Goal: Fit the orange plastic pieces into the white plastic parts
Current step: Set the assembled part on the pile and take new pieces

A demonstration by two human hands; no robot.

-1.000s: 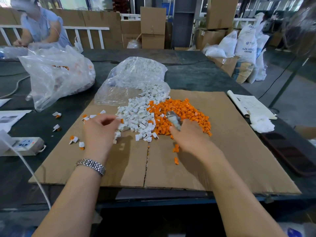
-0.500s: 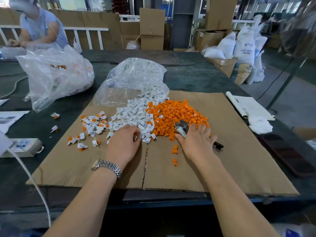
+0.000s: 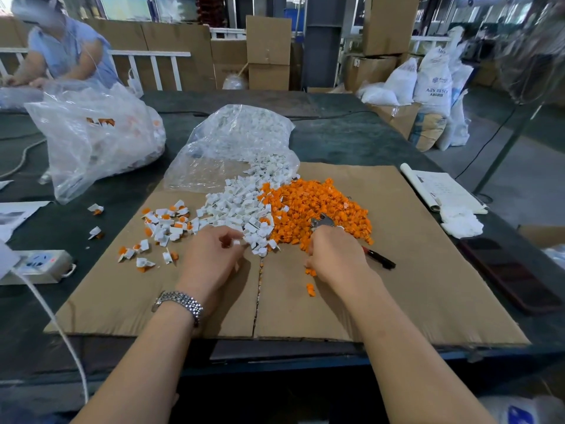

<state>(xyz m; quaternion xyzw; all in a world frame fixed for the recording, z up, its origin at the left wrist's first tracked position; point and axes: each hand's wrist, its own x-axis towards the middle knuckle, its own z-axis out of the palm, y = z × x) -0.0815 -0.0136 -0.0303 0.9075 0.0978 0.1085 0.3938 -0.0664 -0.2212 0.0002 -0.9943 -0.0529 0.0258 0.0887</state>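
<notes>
Cardboard sheet: two heaps, two hands.

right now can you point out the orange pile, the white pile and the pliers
orange pile (image 3: 318, 206): head view, middle of the heap of loose orange pieces
white pile (image 3: 241, 203): head view, centre of the loose white parts
pliers (image 3: 322, 222): head view, metal head showing just beyond the right hand

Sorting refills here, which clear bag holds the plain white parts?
The open bag spilling onto the cardboard; the left bag shows orange inside.
</notes>
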